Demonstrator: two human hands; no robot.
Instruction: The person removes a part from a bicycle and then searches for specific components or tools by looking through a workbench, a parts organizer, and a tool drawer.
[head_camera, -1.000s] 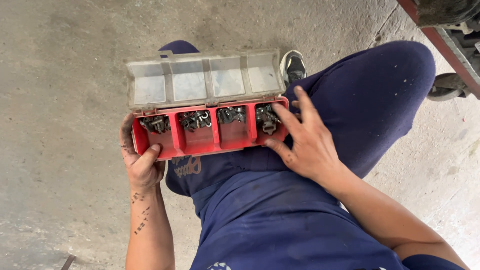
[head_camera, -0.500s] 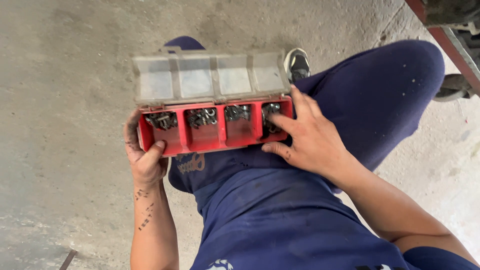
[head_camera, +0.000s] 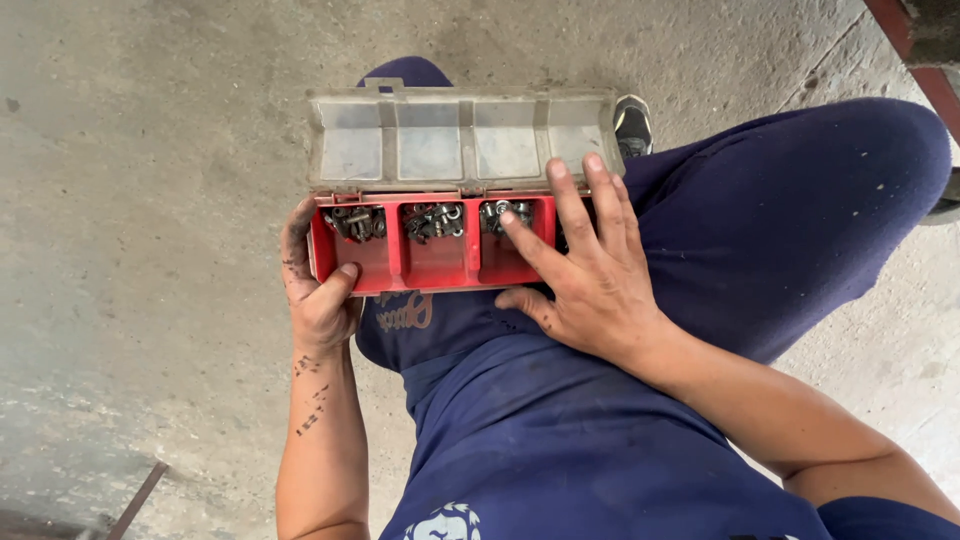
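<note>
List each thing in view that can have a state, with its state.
red parts box: open, held above the lap
clear lid: swung up and back
small metal parts: loose in the compartments
left hand: gripping the box's left end
right hand: fingers spread over the right end, index finger reaching into a compartment
</note>
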